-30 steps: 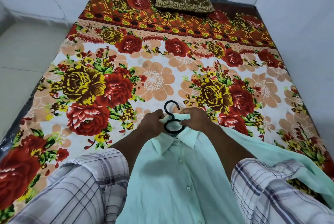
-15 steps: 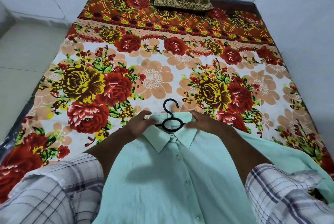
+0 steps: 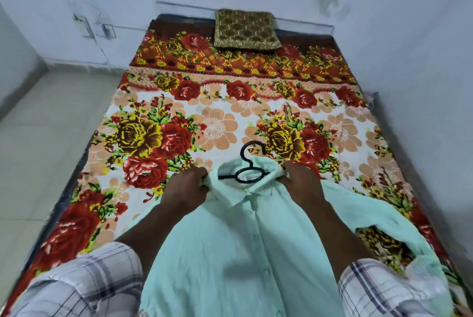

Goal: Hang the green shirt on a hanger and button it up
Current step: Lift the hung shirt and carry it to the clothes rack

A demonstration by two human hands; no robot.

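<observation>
The pale green shirt [image 3: 238,252] lies front-up on the bed, its placket with several small buttons running down the middle. A black hanger [image 3: 247,165] sits inside the collar; its hook and ring stick out above the neck. My left hand [image 3: 188,188] pinches the left side of the collar and shoulder. My right hand [image 3: 299,181] grips the right side of the collar. One sleeve trails off to the right. The hanger's arms are hidden under the cloth.
A floral bedsheet [image 3: 217,124] in red, yellow and peach covers the bed. A brown-gold cushion [image 3: 244,28] rests at the head. White walls close in behind and on the right. Tiled floor [image 3: 38,150] lies to the left.
My hands have spread apart along the collar, from beside the hanger's ring out to the shoulders. The collar now stands more open around the hanger. The camera has tilted up.
</observation>
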